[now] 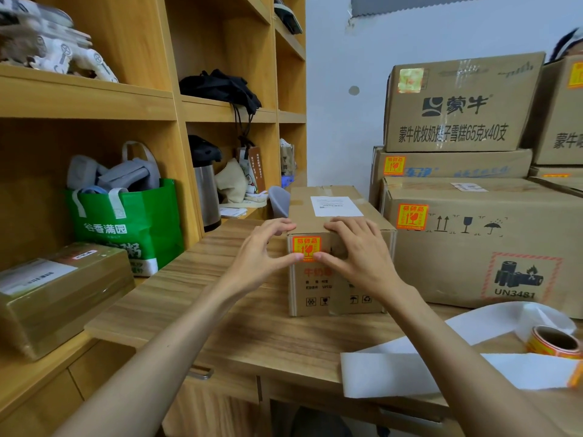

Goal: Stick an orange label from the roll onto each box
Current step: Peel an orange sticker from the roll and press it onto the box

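Orange label (306,247) sat high on the small box's (315,288) near face, at the left corner, with both thumb tips pressed on its lower edge. The left hand (265,250) and right hand (356,250) lay spread, fingers over the box's top edge, clasping nothing. Uneven pressure could have trapped a crease or left a corner lifting; a hard push might have slid the box along the table (252,326). The roll (553,343) lay off to the right. Stacked cartons (473,266) behind were taped shut, contents hidden. On the shelf, a green bag (126,228) held bunched grey items (126,176).
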### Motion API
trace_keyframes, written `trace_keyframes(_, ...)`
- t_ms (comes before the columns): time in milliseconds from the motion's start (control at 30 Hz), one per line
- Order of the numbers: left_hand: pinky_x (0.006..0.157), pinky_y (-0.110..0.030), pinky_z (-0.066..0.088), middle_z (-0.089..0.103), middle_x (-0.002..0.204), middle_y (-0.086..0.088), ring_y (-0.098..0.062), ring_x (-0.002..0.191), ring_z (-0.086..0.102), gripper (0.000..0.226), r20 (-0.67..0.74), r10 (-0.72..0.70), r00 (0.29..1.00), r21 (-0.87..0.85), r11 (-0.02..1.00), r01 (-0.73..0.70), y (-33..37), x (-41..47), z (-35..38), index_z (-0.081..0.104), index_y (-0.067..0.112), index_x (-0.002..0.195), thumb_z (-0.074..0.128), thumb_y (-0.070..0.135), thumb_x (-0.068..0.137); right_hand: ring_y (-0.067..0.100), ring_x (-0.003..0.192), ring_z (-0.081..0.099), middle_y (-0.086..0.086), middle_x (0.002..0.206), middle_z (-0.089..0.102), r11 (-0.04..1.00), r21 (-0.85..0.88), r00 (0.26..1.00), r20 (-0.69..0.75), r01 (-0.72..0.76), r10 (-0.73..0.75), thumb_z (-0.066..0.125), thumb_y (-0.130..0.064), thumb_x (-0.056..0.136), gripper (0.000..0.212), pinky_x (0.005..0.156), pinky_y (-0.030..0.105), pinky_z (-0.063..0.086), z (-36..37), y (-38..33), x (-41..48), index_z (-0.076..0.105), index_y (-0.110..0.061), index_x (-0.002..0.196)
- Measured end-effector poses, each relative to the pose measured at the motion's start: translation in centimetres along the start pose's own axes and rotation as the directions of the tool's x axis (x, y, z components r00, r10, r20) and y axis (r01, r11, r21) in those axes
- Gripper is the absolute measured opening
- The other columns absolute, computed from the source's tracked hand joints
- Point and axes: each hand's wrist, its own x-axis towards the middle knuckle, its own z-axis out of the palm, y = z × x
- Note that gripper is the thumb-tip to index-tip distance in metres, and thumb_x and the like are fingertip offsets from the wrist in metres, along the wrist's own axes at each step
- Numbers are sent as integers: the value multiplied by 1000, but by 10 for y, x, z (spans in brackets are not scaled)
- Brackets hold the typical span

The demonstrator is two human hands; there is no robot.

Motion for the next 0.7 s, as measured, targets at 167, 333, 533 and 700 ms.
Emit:
trace_keyframes(167,107,-35,41,46,140,22,5,124,46,59,-41,62,997,40,997,-61,1,-3,8,53,29,134,80,37,81,21,118,52,0,126,60,996,-89,1000,-5,8,-9,64,-65,80,64,101,35,38,4,-1,0,56,-20,125)
trace_keyframes(333,107,-34,40,43,141,23,1,124,47,64,-9,66,998,72,995,-65,1,-2,6,50,30,136,80,40,80,21,118,52,1,125,60,996,-86,1000,-7,15,-16,67,-64,79,66,102,36,39,3,-3,-1,55,-19,126)
trace_keyframes(533,107,-32,40,42,138,23,3,124,44,63,-32,88,996,97,992,-84,2,-3,8,49,27,137,79,35,82,23,119,54,4,127,61,990,-139,1000,9,23,-22,70,-59,78,66,102,38,41,3,-7,0,56,-16,126)
trace_keyframes(700,114,-38,33,44,141,22,9,127,39,64,-17,92,996,121,989,-89,-4,-2,-2,51,28,136,81,39,81,19,135,42,0,147,48,999,-15,993,106,43,-41,56,-68,83,76,113,37,29,-20,9,4,46,-21,142)
